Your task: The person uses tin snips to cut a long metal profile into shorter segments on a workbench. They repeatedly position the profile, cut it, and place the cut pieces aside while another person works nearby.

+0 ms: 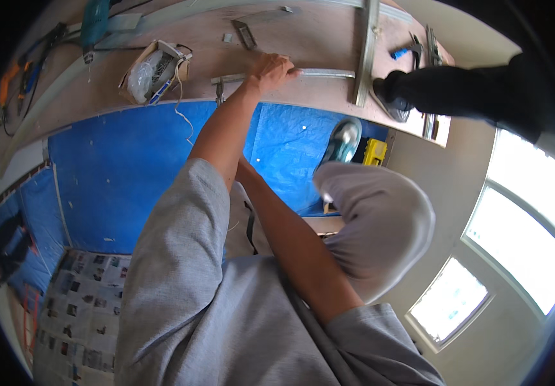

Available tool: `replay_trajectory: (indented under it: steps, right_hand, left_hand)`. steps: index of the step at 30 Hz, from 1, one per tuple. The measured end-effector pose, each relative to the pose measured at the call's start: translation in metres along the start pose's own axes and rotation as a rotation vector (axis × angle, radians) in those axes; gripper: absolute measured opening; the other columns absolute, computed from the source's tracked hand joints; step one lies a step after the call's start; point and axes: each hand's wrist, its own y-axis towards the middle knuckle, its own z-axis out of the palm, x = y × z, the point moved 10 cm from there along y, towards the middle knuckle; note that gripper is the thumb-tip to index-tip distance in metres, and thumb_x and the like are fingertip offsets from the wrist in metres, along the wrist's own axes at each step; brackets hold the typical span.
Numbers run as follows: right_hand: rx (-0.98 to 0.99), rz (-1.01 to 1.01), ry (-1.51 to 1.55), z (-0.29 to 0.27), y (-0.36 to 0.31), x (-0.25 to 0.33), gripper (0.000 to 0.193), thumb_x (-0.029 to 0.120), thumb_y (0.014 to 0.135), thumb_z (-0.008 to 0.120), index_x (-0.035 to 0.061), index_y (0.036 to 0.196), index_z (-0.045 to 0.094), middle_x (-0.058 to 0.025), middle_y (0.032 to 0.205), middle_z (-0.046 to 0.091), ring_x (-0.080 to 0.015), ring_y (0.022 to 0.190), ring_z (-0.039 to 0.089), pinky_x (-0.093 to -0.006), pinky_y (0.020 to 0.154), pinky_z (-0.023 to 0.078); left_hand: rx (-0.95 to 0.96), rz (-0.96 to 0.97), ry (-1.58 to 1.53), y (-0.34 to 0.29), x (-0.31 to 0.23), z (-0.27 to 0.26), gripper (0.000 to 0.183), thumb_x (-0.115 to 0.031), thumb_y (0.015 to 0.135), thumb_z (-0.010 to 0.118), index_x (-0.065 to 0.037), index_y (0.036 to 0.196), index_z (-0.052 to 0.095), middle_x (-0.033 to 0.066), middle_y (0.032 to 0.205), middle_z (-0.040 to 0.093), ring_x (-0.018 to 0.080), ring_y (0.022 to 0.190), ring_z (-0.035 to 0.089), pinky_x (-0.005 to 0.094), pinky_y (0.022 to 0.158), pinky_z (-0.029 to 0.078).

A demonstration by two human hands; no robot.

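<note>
Here's the left hand [270, 72], out over the pinkish-brown surface [322, 38] near its front edge, and the fingers are curled down and closed on a thin metal strip [329, 73]! That strip lies along the front edge, roughly midway between the surface's ends, its right end close up to a wider metal channel [367, 48] that runs from the back edge toward the front. And the right hand? Hidden behind the left forearm; only the right forearm [297, 251] shows, so I cannot tell what those fingers are doing.

Just behind the left hand, toward the back edge, sits a small grey metal bracket [245, 35]. Over to the left, by the front edge, there's an open carton [131, 74] with screws and a clear plastic bag inside. Farther left, toward the back, a teal drill [95, 26]. Near the right end, a blue-handled tool [401, 53], and in front of it another person's shoe [390, 103] planted by the front edge. Below that edge spreads a blue sheet [129, 167], with a yellow case [375, 152] beside the person's own blurred shoe [345, 138].
</note>
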Motion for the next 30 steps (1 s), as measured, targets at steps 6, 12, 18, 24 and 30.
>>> replay_trajectory:
  steps: [6,12,18,24,30]
  right_hand:
    - [0.044,-0.21,0.087,-0.013,0.041,-0.036,0.053,0.031,0.098,0.071,0.0048,0.141,0.054,-0.0137,0.14,0.061,-0.0269,0.127,0.059,-0.0426,0.102,0.051]
    - [0.048,-0.215,0.115,-0.04,0.025,-0.024,0.032,0.027,0.104,0.063,0.005,0.127,0.06,-0.0084,0.123,0.061,-0.0197,0.11,0.058,-0.0381,0.093,0.05]
    - [-0.036,-0.003,0.127,-0.032,-0.022,0.0,0.02,0.023,0.1,0.063,0.0049,0.093,0.067,0.0,0.085,0.06,-0.0086,0.076,0.05,-0.03,0.067,0.042]
    - [0.056,-0.104,-0.163,-0.012,-0.025,0.045,0.024,0.027,0.093,0.063,0.0046,0.086,0.064,-0.0004,0.081,0.056,-0.0128,0.071,0.046,-0.0351,0.064,0.038]
    - [-0.17,0.079,-0.699,-0.024,-0.021,0.046,0.04,0.038,0.094,0.063,-0.0001,0.086,0.067,-0.0144,0.077,0.063,-0.0247,0.07,0.062,-0.0442,0.065,0.049]
  left_hand:
    - [-0.128,-0.253,0.059,-0.014,0.001,0.0,0.052,-0.061,0.102,0.047,-0.019,0.1,0.078,0.0078,0.115,0.072,0.0307,0.107,0.069,0.0628,0.101,0.041]
    - [-0.057,-0.448,0.041,-0.021,0.0,0.0,0.048,-0.059,0.101,0.05,-0.021,0.109,0.079,0.0106,0.118,0.071,0.035,0.117,0.064,0.0666,0.109,0.033]
    - [-0.208,-0.426,0.013,-0.03,-0.004,-0.01,0.04,-0.051,0.096,0.063,-0.018,0.107,0.08,0.0126,0.113,0.071,0.0352,0.113,0.063,0.0568,0.102,0.041]
    - [-0.726,-0.387,-0.438,-0.089,0.006,-0.088,0.028,-0.024,0.078,0.081,-0.01,0.102,0.077,0.0148,0.108,0.068,0.0354,0.108,0.061,0.0496,0.093,0.047]
    - [-0.526,-1.142,-1.126,-0.318,0.052,-0.001,0.094,-0.055,0.089,0.077,0.001,0.153,0.037,0.0281,0.145,0.05,0.0364,0.135,0.05,0.0484,0.111,0.041]
